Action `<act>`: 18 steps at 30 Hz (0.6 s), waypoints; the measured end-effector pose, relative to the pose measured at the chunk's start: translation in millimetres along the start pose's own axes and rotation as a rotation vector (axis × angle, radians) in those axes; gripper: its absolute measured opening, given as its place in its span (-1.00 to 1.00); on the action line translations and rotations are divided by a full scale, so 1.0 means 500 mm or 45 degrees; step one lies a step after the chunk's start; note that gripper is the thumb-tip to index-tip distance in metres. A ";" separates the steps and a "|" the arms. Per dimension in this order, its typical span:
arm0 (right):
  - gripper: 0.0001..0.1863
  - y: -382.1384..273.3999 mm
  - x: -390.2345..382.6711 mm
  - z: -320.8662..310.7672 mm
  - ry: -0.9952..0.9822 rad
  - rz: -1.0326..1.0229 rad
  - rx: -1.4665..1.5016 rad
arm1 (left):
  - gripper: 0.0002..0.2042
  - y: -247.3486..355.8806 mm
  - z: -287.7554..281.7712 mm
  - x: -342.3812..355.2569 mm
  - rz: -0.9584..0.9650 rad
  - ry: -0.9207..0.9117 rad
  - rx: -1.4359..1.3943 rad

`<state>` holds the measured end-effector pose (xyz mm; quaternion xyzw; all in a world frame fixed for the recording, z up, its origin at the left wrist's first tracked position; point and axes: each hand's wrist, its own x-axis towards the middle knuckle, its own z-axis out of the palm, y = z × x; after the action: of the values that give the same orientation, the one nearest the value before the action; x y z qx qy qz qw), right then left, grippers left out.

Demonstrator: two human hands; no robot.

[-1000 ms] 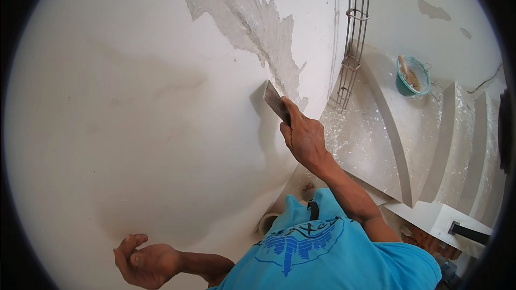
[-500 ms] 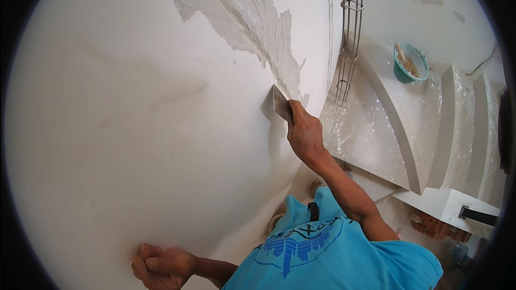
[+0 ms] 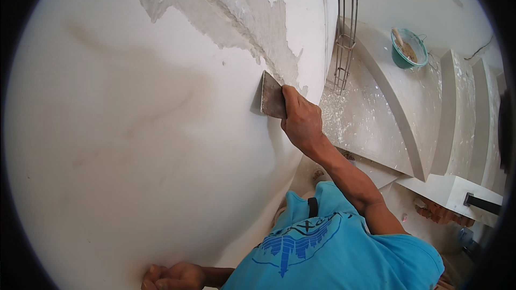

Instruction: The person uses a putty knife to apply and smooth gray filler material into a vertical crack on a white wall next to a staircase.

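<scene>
The right hand (image 3: 302,121) has its grip closed around a scraper (image 3: 273,96), pinching it between thumb and fingers, with its flat blade showing beyond the fingertips. The blade is thin, dull grey-brown metal, roughly four-sided, with a pale outer edge; it lies at the smooth white wall (image 3: 134,182), just below the narrow lower end of a bare grey patch (image 3: 231,16), and casts a soft shadow to its left. Whether the whole edge touches the wall cannot be told. The patch is rough and streaky, with jagged, torn-looking borders and a ridged seam running down it at a slant. The left hand (image 3: 174,277) is low by the wall, cut off by the lower edge, its fingers curled; whether they are pressed together on anything cannot be told. Between the arms spreads a soft blue shirt (image 3: 317,241) with a darker print. To the right, slim metal bars (image 3: 345,32) bound by bent loops rise beside curved, pale steps (image 3: 454,123) strewn with white flakes. A round teal bucket (image 3: 399,58) rests there, holding a grainy tan material (image 3: 409,52) and a pale handle (image 3: 398,36). The far wall (image 3: 387,0) bears 2 grey blotches, and reddish, rough-edged bricks (image 3: 441,212) sit beneath a white, squared ledge (image 3: 457,189).
</scene>
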<state>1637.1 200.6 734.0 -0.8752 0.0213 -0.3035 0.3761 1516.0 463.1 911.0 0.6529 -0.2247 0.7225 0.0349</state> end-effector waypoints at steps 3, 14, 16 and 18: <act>-0.65 -0.003 -0.012 -0.004 -0.046 0.032 0.019 | -0.82 0.003 -0.004 -0.002 -0.016 -0.013 0.019; -0.71 -0.027 0.030 -0.052 -0.086 0.025 -0.013 | -0.82 0.001 -0.004 0.001 0.032 -0.032 -0.009; -0.71 -0.025 0.034 -0.066 -0.081 0.027 -0.009 | -0.82 0.003 0.001 0.001 0.007 -0.010 -0.013; -0.69 -0.021 0.038 -0.080 -0.081 0.008 0.031 | -0.80 -0.002 -0.020 -0.010 -0.074 -0.041 0.050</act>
<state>1628.8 177.2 772.1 -0.8797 0.0083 -0.2747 0.3880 1507.8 468.7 906.0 0.6713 -0.1921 0.7148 0.0393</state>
